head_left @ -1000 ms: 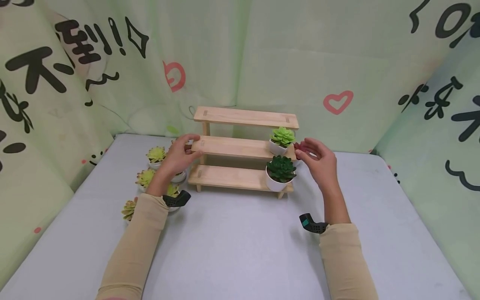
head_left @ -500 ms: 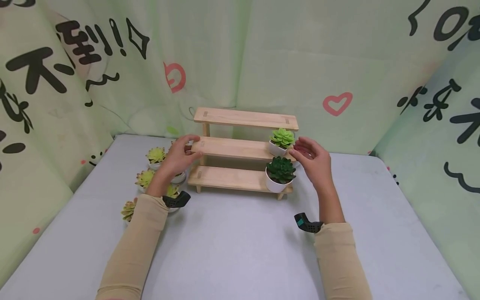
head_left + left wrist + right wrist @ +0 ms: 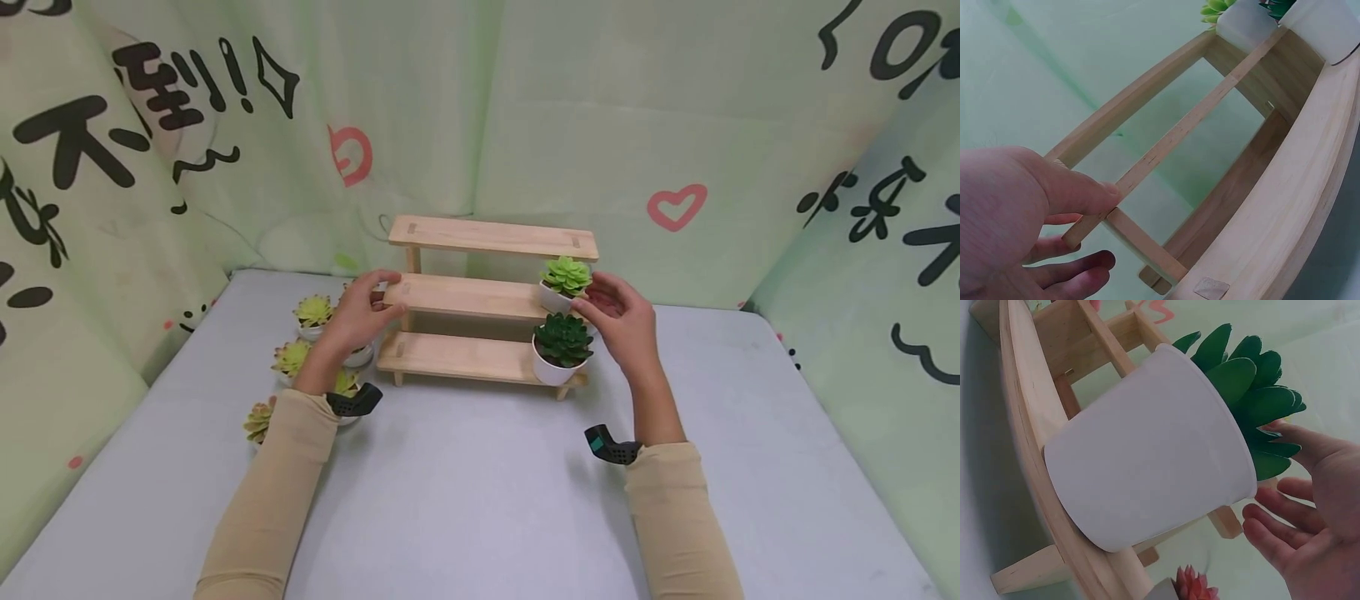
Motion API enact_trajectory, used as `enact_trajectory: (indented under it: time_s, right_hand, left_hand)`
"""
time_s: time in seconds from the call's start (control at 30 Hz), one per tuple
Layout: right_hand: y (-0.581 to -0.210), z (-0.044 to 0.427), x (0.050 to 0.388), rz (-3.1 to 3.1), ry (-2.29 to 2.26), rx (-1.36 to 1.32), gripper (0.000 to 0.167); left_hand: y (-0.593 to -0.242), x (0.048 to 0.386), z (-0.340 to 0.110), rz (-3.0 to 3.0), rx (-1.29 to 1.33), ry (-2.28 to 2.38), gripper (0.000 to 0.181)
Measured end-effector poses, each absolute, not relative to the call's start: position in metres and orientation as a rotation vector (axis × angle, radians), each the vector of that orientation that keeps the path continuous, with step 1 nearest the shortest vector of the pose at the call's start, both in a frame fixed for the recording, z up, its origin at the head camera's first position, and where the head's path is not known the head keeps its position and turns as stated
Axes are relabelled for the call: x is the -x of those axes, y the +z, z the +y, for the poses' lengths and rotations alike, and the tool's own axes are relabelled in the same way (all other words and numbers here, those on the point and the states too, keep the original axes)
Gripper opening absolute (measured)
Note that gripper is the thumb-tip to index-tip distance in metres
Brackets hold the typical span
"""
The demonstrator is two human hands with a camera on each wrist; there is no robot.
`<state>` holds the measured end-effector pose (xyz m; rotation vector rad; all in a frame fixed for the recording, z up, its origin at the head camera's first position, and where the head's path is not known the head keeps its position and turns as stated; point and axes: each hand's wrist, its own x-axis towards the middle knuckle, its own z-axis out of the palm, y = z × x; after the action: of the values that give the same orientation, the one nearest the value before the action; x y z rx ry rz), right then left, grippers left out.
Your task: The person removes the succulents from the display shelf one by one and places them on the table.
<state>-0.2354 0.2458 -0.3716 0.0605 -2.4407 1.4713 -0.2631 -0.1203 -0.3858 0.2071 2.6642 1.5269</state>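
Note:
A three-tier wooden plant stand [image 3: 465, 296] stands towards the back of the table. My left hand [image 3: 356, 317] pinches the left end of its middle shelf; in the left wrist view the thumb lies on the board [image 3: 1166, 140] and the fingers below. At the other end my right hand [image 3: 626, 329] grips the same shelf, its contact partly hidden behind a dark green succulent [image 3: 1241, 387]. That succulent's white pot [image 3: 1147, 450] sits on the bottom shelf's right end. A bright green succulent [image 3: 566, 275] in a white pot is on the middle shelf, beside my right fingers.
Several potted yellow-green succulents [image 3: 313, 311] stand on the table left of the stand, partly behind my left arm. A red succulent [image 3: 1196, 584] shows low in the right wrist view. A printed curtain [image 3: 570, 125] hangs behind the table [image 3: 465, 483].
My right hand has moved left, closing in on the stand's right end and covering the red succulent seen there before. The left hand and the stand have stayed nearly still.

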Motion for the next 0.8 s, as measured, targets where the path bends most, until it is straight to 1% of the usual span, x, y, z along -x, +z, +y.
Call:
enact_trajectory:
  time_s: [0.57,0.8]
  right_hand:
    - [-0.3747,0.2403,0.2401,-2.467,1.484,-0.051,0.065]
    - [-0.3742,0.2393,0.2392,-2.470,1.487,-0.040,0.062]
  left_hand:
    - [-0.3863,0.2643,-0.1209,2.672,-0.193,1.513,0.052]
    - [-0.3868,0.2640,-0.1214,2.680,-0.215,1.519,0.051]
